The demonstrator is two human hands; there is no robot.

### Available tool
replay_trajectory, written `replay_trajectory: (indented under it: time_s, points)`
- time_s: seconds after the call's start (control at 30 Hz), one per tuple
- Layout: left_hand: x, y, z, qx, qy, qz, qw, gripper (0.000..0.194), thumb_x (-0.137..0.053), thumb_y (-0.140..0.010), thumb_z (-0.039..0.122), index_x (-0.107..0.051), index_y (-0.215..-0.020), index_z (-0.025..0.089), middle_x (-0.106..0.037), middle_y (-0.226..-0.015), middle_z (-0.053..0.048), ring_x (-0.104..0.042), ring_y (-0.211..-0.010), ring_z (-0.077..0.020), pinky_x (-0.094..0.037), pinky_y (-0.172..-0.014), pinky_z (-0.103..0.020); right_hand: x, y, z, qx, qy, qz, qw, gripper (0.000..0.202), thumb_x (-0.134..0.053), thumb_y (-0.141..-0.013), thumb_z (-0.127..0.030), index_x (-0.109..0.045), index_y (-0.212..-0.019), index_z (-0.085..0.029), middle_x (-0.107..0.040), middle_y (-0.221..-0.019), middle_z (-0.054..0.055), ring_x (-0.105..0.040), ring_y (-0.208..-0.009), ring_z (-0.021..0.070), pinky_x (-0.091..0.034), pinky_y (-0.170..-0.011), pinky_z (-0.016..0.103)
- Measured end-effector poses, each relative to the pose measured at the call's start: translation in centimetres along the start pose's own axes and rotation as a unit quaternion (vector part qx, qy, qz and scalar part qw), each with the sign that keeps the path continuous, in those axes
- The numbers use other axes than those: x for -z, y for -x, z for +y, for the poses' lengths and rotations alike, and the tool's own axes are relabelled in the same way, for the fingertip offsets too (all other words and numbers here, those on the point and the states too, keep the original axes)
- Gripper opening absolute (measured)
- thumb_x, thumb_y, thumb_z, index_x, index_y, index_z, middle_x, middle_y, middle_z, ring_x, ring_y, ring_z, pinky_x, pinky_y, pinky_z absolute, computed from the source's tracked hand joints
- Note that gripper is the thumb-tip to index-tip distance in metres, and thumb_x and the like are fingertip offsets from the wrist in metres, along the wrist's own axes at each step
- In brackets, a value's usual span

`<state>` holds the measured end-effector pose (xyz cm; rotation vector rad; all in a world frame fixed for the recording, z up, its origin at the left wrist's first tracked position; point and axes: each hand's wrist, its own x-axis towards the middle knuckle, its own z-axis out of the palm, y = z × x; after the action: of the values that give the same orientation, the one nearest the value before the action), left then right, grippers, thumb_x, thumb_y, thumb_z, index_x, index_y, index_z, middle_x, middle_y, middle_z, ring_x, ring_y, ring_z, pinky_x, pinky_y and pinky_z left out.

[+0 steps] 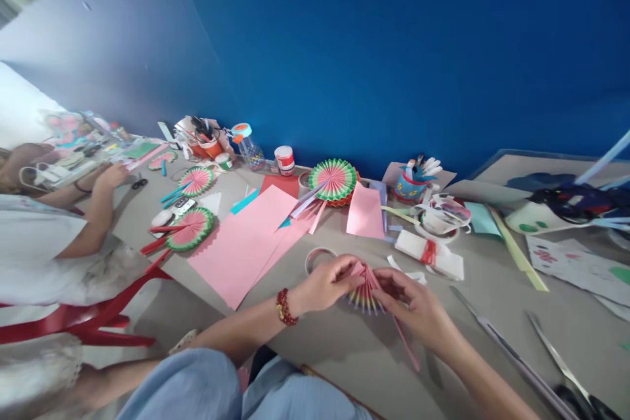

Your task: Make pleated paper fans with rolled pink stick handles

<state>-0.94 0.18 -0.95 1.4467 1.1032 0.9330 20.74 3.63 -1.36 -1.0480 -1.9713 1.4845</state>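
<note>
Between my two hands is a small pleated paper fan (367,295), pink with yellowish and purple bands at its spread edge. My left hand (325,285), with a red beaded bracelet at the wrist, pinches the fan's left side near its gathered top. On the other side, the fingers of my right hand (413,302) are closed on its right edge. A narrow pink paper strip (406,344) slants down below my right hand. Behind my left hand lies a roll of tape (319,258), partly hidden.
Pink paper sheets (241,243) and a finished round fan (335,182) lie ahead. Open scissors (561,354) and a long metal blade (506,348) rest at right. A decorated pen cup (413,182) stands by the blue wall. A co-worker's arm (93,216) is at left.
</note>
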Motion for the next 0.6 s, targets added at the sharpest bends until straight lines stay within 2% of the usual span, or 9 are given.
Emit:
replay_trajectory:
  time_s: [0.07, 0.13, 0.37, 0.47, 0.6]
  points:
    - [0.3, 0.0, 0.2, 0.0, -0.001, -0.02, 1.0, 0.042, -0.056, -0.095, 0.046, -0.059, -0.126, 0.017, -0.063, -0.094, -0.006, -0.057, -0.082, -0.0171, -0.046, -0.073, -0.025, 0.3, 0.0, -0.3, -0.003, -0.008, -0.023, 1.0, 0.039, -0.06, -0.092, -0.05, -0.065, -0.117, -0.021, -0.075, -0.106, 0.008, -0.071, -0.093, 0.0233, -0.057, -0.081, 0.033]
    - [0.6, -0.1, 0.5, -0.014, -0.026, -0.046, 0.999, 0.045, -0.057, -0.095, 0.043, -0.057, -0.132, 0.018, -0.065, -0.1, -0.008, -0.06, -0.087, -0.018, -0.047, -0.078, -0.026, 0.8, 0.0, -0.7, -0.006, -0.014, -0.05, 0.999, 0.039, -0.059, -0.093, -0.05, -0.065, -0.12, -0.022, -0.075, -0.107, 0.008, -0.071, -0.093, 0.0229, -0.057, -0.081, 0.033]
    - [1.9, -0.9, 0.9, -0.035, -0.094, -0.135, 0.986, 0.034, -0.054, -0.097, 0.04, -0.065, -0.123, 0.021, -0.071, -0.11, -0.008, -0.065, -0.097, -0.0193, -0.048, -0.086, -0.026, 1.9, 0.5, -1.5, -0.01, 0.018, -0.078, 0.997, 0.038, -0.063, -0.089, -0.05, -0.071, -0.115, -0.025, -0.076, -0.101, 0.007, -0.071, -0.088, 0.0243, -0.059, -0.076, 0.034]
    - [2.0, -1.2, 0.3, -0.019, -0.109, -0.143, 0.984, 0.033, -0.054, -0.097, 0.042, -0.068, -0.118, 0.021, -0.074, -0.104, -0.006, -0.067, -0.093, -0.0187, -0.048, -0.082, -0.024, 1.9, 0.6, -0.9, -0.029, 0.016, -0.084, 0.996, 0.039, -0.062, -0.09, -0.051, -0.07, -0.119, -0.025, -0.076, -0.105, 0.007, -0.071, -0.09, 0.0249, -0.059, -0.079, 0.035]
    - [2.0, -1.4, -0.7, 0.011, -0.049, -0.128, 0.99, 0.034, -0.055, -0.096, 0.043, -0.07, -0.116, 0.021, -0.074, -0.108, -0.006, -0.067, -0.1, -0.0193, -0.048, -0.086, -0.024, 1.8, 0.5, -0.1, -0.04, -0.044, -0.106, 0.993, 0.042, -0.06, -0.093, -0.05, -0.065, -0.126, -0.024, -0.073, -0.114, 0.009, -0.069, -0.101, 0.0257, -0.057, -0.084, 0.034]
